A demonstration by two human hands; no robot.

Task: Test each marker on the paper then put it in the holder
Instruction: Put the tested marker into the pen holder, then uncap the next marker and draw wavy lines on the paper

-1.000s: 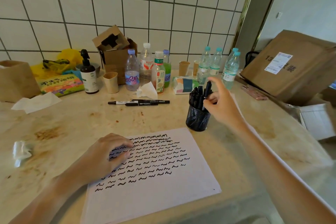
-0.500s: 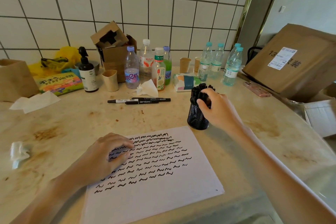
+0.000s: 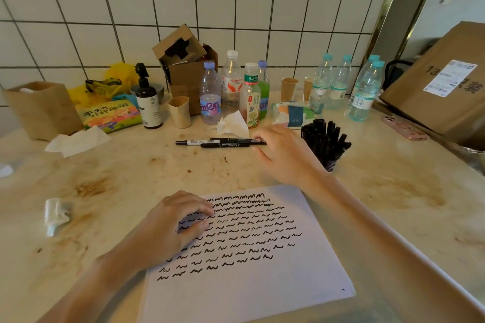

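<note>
White wall tiles back a stained, pale stone counter (image 3: pixel 393 191), where 3 slim black markers (image 3: pixel 220 142) lie side by side, well beyond the paper (image 3: pixel 262 283) and just left of the holder (image 3: pixel 331 164). The right hand (image 3: pixel 286 157) reaches over their right ends with fingers loosely spread and holding nothing, apparently to pick the next one to test; whether a fingertip touches a marker cannot be told. The left hand (image 3: pixel 173 225) rests on the paper with fingers bent, tips pressing the sheet, likely to keep it from sliding. Rows of short black squiggles cover the upper part of the flat white sheet. Capped black markers crowd the dark mesh holder, fanning outward. Behind stand clear plastic bottles (image 3: pixel 210 97), paper cups (image 3: pixel 288 88), a crumpled tissue (image 3: pixel 233 124) and an open cardboard box (image 3: pixel 189 68).
</note>
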